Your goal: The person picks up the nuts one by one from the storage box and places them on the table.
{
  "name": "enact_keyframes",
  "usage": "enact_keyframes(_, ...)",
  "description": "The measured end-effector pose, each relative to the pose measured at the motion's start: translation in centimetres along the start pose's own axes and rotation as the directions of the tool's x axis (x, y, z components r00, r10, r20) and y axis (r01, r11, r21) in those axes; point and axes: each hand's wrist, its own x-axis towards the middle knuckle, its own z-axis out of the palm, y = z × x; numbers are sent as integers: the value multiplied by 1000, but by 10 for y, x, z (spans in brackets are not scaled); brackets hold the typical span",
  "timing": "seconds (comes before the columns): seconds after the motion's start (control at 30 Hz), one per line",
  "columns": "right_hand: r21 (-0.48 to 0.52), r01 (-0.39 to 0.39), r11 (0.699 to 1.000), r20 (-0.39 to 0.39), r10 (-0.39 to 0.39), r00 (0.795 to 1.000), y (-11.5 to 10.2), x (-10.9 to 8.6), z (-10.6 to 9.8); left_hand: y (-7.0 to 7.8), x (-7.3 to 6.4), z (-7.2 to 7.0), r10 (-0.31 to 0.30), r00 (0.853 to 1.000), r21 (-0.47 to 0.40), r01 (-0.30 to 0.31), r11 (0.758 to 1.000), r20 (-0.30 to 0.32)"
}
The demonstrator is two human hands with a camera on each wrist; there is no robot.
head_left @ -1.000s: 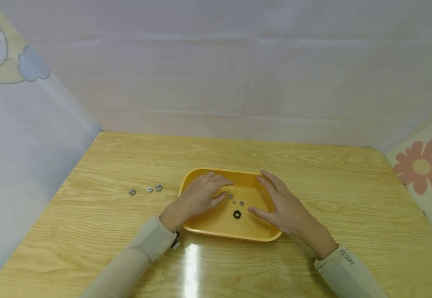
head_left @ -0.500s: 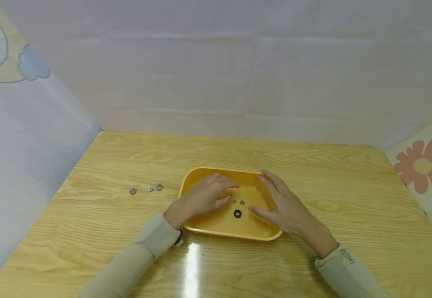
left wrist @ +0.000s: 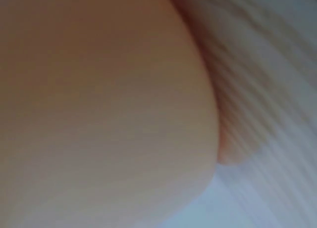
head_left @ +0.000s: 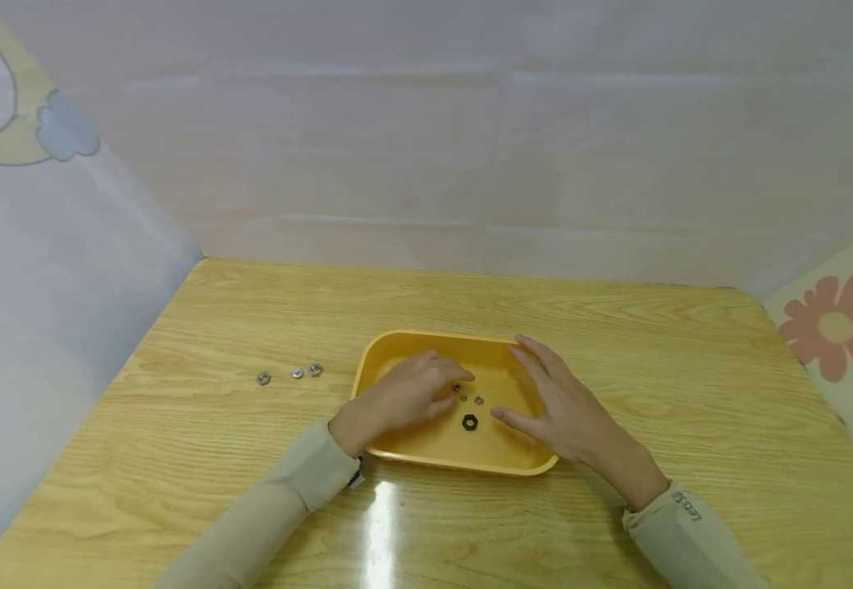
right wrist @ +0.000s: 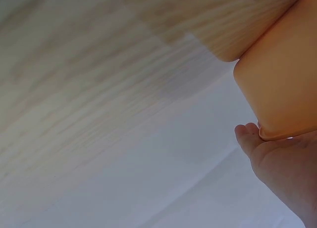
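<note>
A yellow plastic tray (head_left: 500,450) stands on the table with several small metal nuts on its floor. A larger black nut (head_left: 469,422) lies nearest its front. My left hand (head_left: 404,394) reaches in over the left wall, its thumb and index finger apart around a small silver nut (head_left: 456,387); whether they touch it is unclear. Another silver nut (head_left: 478,401) sits right of it. My right hand (head_left: 573,409) rests over the tray's right rim, fingers extended and thumb spread inside. In the right wrist view, its fingertips (right wrist: 246,130) show past the tray corner (right wrist: 270,109).
Left of the tray, three silver nuts lie in a loose row on the wooden table (head_left: 176,425): a left nut (head_left: 263,378), a middle nut (head_left: 297,373) and a right nut (head_left: 315,370). A pale wall covering (head_left: 426,164) rises behind the table. The left wrist view is mostly blurred skin.
My left hand has moved slightly right and lowered its fingers toward the small nut at the back. My right hand and the tray have stayed in place.
</note>
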Motion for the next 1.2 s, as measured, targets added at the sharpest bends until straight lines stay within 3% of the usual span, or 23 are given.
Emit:
enact_keyframes(0.53,17,-20,1000,18,20,1000,-1,-1,-2,-2,-1,3,19,999,25,-20,999,31)
enact_keyframes(1.2,17,-18,1000,12,17,1000,0,0,-1,-5,-2,3,-52,999,75,52,996,3)
